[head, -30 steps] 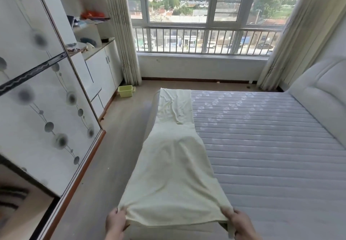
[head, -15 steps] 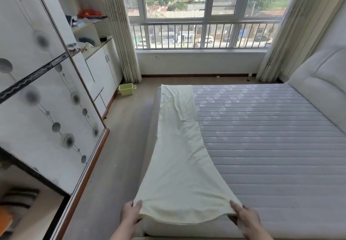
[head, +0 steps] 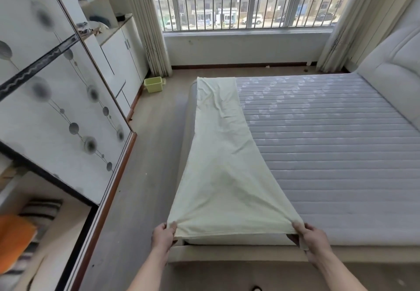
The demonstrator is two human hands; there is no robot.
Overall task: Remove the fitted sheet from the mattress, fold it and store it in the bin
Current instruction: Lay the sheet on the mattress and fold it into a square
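Two hands work the near end of the pale yellow fitted sheet, which lies folded into a long strip along the left edge of the grey mattress, far end up by the window-side corner. Left hand pinches the near-left corner of the strip, right hand pinches the near-right corner; both lift it just off the mattress w/ the cloth taut between them.

Step in hand, prob.: fold the strip lengthwise, near end to far end. To do it well: keep both corners level & tension even so the layers don't slip, carry the end straight up the strip, match corners & edges, then smooth the creases near the far end. Green bin waits on the floor by the cabinet, well apart from the bed.
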